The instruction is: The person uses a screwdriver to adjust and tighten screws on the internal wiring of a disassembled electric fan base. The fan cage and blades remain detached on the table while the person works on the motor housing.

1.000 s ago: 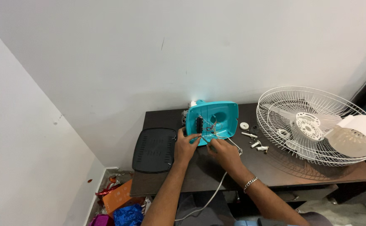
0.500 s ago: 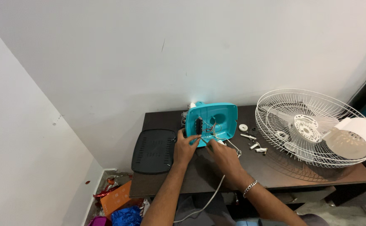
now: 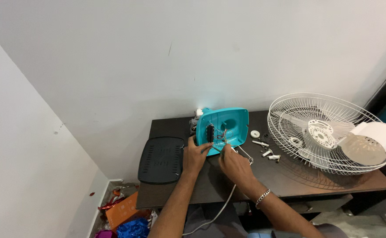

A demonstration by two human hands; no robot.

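Observation:
A turquoise plastic fan housing [image 3: 228, 125] stands tilted on the dark table [image 3: 334, 185], its open inner side facing me, with a black switch block and wires inside. My left hand [image 3: 196, 154] grips the housing's lower left edge. My right hand [image 3: 233, 164], with a metal bracelet at the wrist, pinches a thin tool or wire at the housing's bottom; I cannot tell which. A white cord [image 3: 219, 211] runs from the housing down off the table's front edge.
A black oval base plate [image 3: 161, 159] lies at the table's left end. A white wire fan guard [image 3: 323, 132] with a white motor cover [image 3: 371, 143] fills the right side. Small white parts and screws [image 3: 263, 147] lie between. Coloured wrappers [image 3: 124, 216] litter the floor at left.
Both hands stay at the turquoise housing with only slight finger shifts. The view has drifted a little; the housing has not moved.

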